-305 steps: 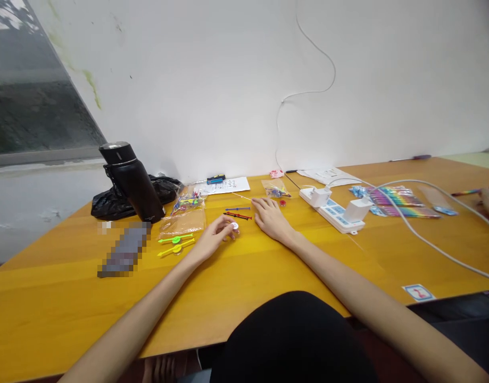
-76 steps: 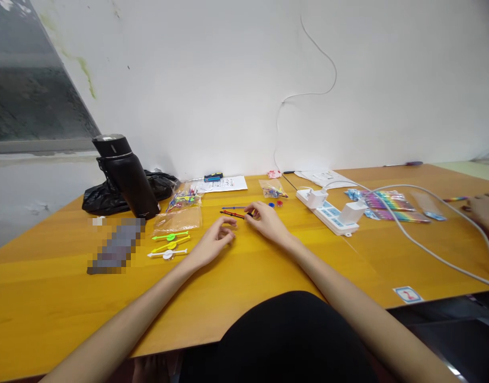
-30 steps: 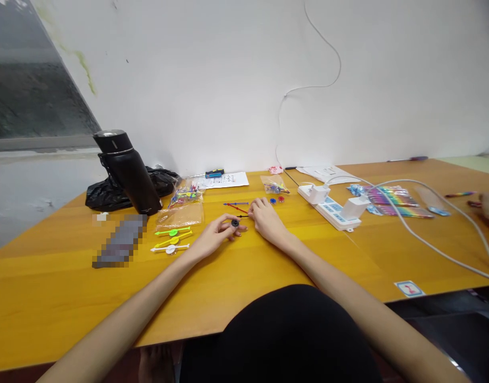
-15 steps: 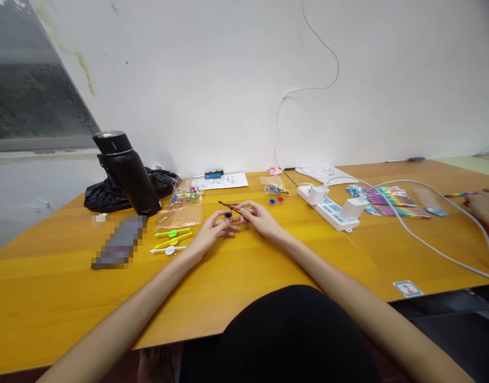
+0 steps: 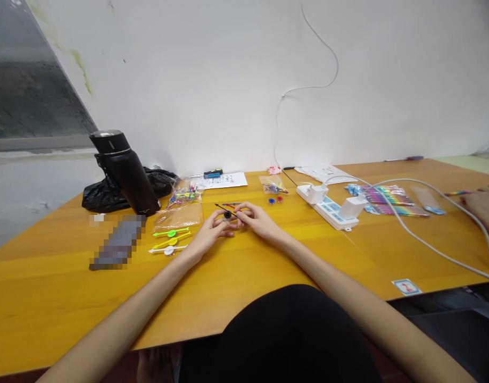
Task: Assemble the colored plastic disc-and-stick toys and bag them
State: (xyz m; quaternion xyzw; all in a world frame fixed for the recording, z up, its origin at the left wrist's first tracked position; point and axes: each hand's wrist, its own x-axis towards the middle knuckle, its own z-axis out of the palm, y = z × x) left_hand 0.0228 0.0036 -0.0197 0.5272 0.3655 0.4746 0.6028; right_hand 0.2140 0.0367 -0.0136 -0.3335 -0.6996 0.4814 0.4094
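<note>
Between the fingers of my left hand (image 5: 211,231) is a small black round disc (image 5: 227,215). My right hand (image 5: 257,219) pinches a thin black arrow-shaped pointer (image 5: 222,208), which slants over the disc with its tip up and to the left. Whether the pointer touches the disc, I cannot tell. Behind my fingers lie red and blue pointers (image 5: 231,205), partly hidden. To the left of my left hand are a green arrow spinner (image 5: 171,233), a yellow one (image 5: 173,241) and a white one (image 5: 170,250). A blue disc (image 5: 272,201) and a red disc (image 5: 280,199) lie beyond my right hand.
At the left stand a black bottle (image 5: 126,173) and a phone-like pixelated object (image 5: 118,243). Clear bags (image 5: 178,217) lie behind the spinners. On the right are a white power strip (image 5: 328,208) with cables, rainbow pencils (image 5: 391,199) and another person's hand (image 5: 483,205).
My right hand has brought the black pointer down and closer over the black disc. My left hand still holds the disc in nearly the same place.
</note>
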